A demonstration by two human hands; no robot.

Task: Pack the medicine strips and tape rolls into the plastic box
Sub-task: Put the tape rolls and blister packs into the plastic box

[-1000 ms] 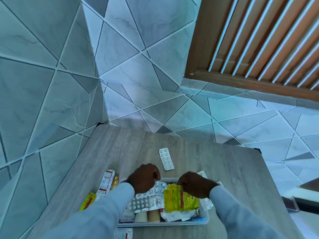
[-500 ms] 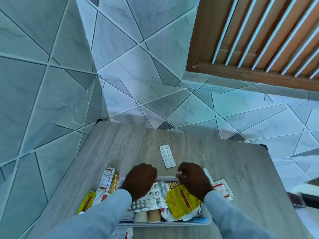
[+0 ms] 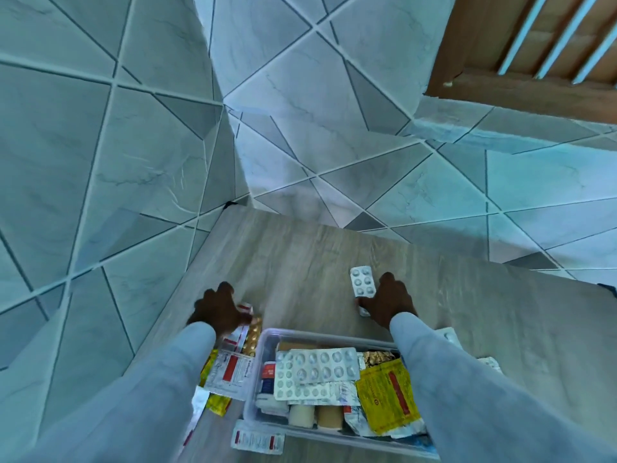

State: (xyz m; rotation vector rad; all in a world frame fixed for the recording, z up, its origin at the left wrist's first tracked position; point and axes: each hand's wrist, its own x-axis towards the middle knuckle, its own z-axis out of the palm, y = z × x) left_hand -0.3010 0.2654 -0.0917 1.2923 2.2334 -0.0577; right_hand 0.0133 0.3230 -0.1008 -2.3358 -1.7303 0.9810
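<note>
I see the grey wood-grain table [image 3: 467,312] bearing the clear plastic box [image 3: 263,342], already crowded with blister strips and two tape rolls [image 3: 315,416]. My left hand [image 3: 218,309] presses spread fingers on a red-and-white strip [image 3: 245,309] beside the box; my right hand [image 3: 389,304] touches the white blister strip [image 3: 362,281], grip unclear.

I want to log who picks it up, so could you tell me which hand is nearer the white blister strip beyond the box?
Right. The right hand touches the strip; the left hand is far to its left.
</note>
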